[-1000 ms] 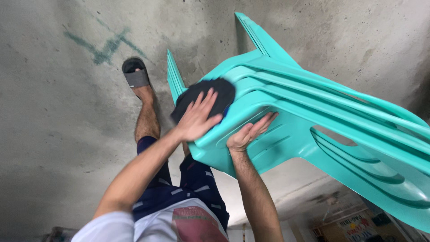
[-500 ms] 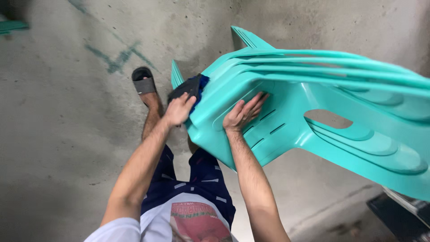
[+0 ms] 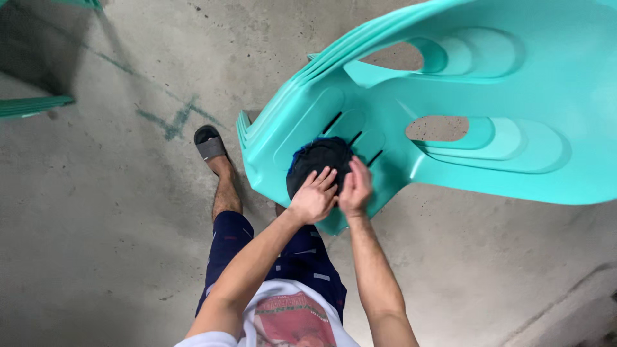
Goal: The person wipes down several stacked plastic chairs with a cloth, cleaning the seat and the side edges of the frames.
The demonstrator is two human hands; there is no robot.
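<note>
Since half a second ago the stack of turquoise plastic chairs (image 3: 450, 122) has swung round, so that its seat underside with the slots faces the camera instead of its edge; the dark cloth (image 3: 319, 162), then bunched at the left rim of the stack, now lies flat on that seat panel; the right hand (image 3: 355, 188), which was spread on the panel farther right, has come in beside the left hand (image 3: 313, 200).

Head view, the only one: the chairs hang tilted over the concrete floor (image 3: 96, 225), legs running off to the far right, the nearest rim low and left near the sandalled foot (image 3: 209, 146); the cloth sits just left of the three dark slots, directly beyond both hands, on the far side of the fingertips; its rounded bulk spreads up and to the left from them. The left hand presses on the cloth with fingers spread flat, clenched on nothing; the right hand rests edge-on, fingers together, touching the cloth's right margin and the panel, also grasping nothing. Both hands are about equally near; the left covers more of the cloth.
</note>
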